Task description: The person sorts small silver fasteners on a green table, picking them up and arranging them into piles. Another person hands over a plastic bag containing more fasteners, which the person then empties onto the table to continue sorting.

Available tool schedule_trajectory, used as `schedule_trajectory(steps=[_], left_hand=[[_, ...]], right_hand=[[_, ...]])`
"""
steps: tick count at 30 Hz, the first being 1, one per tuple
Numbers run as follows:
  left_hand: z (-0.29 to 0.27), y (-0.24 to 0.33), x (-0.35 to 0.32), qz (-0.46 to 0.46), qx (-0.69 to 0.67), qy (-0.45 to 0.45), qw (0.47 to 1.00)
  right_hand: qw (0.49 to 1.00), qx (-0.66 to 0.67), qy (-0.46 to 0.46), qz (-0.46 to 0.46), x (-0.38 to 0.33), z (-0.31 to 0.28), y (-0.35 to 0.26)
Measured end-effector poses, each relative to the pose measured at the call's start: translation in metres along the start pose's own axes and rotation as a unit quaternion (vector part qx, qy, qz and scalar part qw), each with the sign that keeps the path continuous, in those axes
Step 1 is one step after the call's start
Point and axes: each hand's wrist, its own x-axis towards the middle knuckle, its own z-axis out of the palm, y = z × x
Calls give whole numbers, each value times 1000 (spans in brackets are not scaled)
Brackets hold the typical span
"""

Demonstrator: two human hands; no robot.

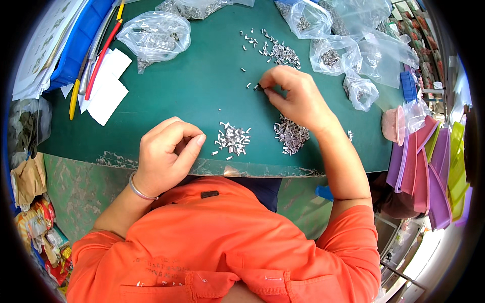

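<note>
My right hand (295, 96) reaches over the green mat (202, 91), its fingertips pinching a tiny dark and silver part (258, 87). My left hand (166, 151) rests near the mat's front edge, fingers curled loosely against the thumb; whether anything is inside it is hidden. Between the hands lie two small heaps of short silver metal sleeves, one (232, 139) beside my left thumb and one (291, 135) under my right wrist. A third, scattered heap (280, 50) lies farther back. A silver bangle (137, 189) circles my left wrist.
Several clear plastic bags (154, 35) with metal parts lie along the back and right, one bag (333, 54) close to my right hand. White paper pieces (108, 88), red and yellow tubes (98, 63) and a blue bin (76, 45) sit at left. Coloured folders (429, 171) hang at right.
</note>
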Motion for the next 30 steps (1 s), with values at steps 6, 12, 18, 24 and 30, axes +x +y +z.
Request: schedule_trajectory(steps=[6,12,18,24,30], left_hand=[[0,1,0,5,0,7,1000],[0,3,0,1,3,5,1000],[0,2,2,13,11,6,1000],[0,2,1,16,8,8,1000],[0,2,0,4,2,2,1000]], right_hand=[[997,-55,27,-39,6,4,-1],[999,-6,39,20,35,11,-7],[999,-49,13,3,39,20,-1],[991,-15,25,127,18,-14,2],[998,4,24,50,27,3,-3]])
